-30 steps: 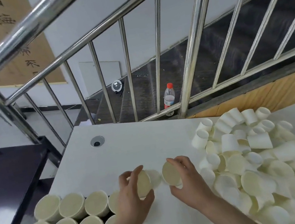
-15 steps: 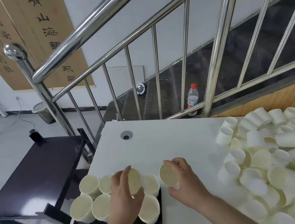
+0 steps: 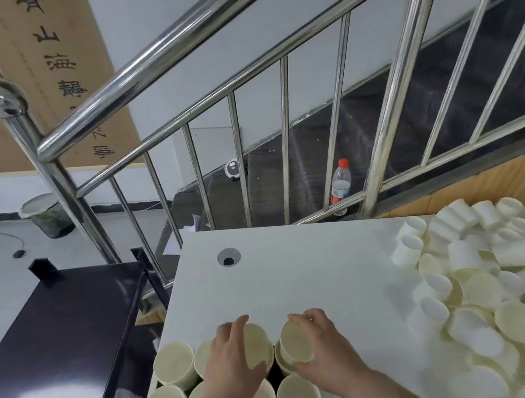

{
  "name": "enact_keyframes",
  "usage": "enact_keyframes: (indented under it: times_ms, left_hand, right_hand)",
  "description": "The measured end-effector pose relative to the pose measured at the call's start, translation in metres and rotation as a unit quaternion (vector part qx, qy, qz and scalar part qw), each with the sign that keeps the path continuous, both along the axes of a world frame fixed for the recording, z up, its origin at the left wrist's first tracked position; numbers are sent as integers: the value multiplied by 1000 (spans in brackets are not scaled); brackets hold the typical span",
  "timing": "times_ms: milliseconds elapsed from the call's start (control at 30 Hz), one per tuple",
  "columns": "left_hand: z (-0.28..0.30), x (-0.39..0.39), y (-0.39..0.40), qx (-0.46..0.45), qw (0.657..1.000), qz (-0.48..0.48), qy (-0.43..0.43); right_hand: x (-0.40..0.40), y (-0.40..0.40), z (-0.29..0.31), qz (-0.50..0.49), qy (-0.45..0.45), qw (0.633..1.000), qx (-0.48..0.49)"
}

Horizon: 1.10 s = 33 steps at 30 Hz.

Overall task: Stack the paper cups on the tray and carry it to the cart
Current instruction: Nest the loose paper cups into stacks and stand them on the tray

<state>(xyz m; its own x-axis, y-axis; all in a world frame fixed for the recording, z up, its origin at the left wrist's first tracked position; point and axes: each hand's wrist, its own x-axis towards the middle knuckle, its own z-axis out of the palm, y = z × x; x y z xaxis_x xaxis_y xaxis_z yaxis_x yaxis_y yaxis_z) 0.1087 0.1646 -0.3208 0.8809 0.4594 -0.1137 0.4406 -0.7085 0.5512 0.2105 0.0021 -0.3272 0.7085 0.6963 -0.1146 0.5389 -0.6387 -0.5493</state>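
L hand (image 3: 232, 360) grips cup (image 3: 256, 345); R hand (image 3: 324, 350) grips cup (image 3: 295, 341), both over dark tray (image 3: 276, 375) w/ upright cups.

The tray (image 3: 276, 375) shows only as dark slivers between the upright cups (image 3: 173, 361). The left hand (image 3: 234, 360) covers part of one cup. The loose cup pile (image 3: 500, 298) runs off the right edge, its near part blurred. The bottle (image 3: 340, 185) label is unreadable.
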Motion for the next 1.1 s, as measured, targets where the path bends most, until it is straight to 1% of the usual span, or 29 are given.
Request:
enact_keyframes:
  times_ms: [133,233,600,867,967,1100]
  left_hand:
    - [-8,6,-1,4,999,-30,28]
    - [-15,11,1,-2,999,-38,33]
    - [-25,15,4,29,997,-34,62]
    - [-26,18,5,40,996,-40,71]
    - [-23,18,3,53,995,-42,72]
    - [-12,21,-15,84,995,-27,50]
  right_hand:
    - [-2,3,-6,4,6,1000,-25]
    - [-1,3,-8,0,12,999,-42]
    - [-2,12,-18,-12,-2,994,-105]
    - [-4,17,-18,-26,16,993,-111]
    - [-3,12,-16,-29,26,994,-98]
    - [2,-13,-3,-30,7,997,-69]
